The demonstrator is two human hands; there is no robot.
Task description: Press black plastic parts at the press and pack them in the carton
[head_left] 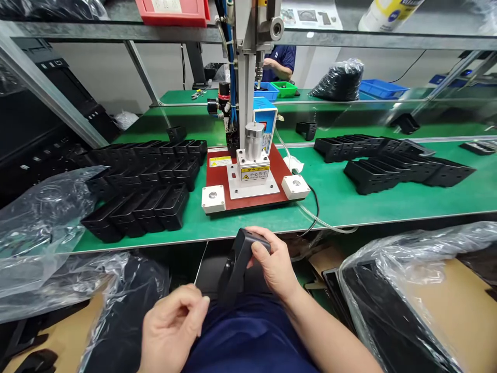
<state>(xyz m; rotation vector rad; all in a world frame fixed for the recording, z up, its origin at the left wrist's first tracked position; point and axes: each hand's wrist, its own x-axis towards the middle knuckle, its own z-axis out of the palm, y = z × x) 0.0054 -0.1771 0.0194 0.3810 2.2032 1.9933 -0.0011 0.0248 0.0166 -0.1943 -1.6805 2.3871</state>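
Observation:
In front of my lap, below the bench edge, my right hand (278, 267) grips a black plastic housing (236, 269) by its upper end, thumb on the near face. The housing is tilted, and its lower end blends into the dark clothing behind it. My left hand (171, 324) is apart from it, to the lower left, with fingers curled and thumb against the index finger. Whether something small is in that pinch is hidden. Beyond both hands stands a press (254, 145) on a red-brown base (248, 202), with white button boxes (213, 199) at its front corners.
Rows of black housings (145, 207) line the green bench (326, 204) on the left, and more housings (388, 171) stand right. Plastic-lined boxes (430, 290) flank my lap. An overhead shelf (349, 39) crosses the top. Another person (281, 59) sits behind the press.

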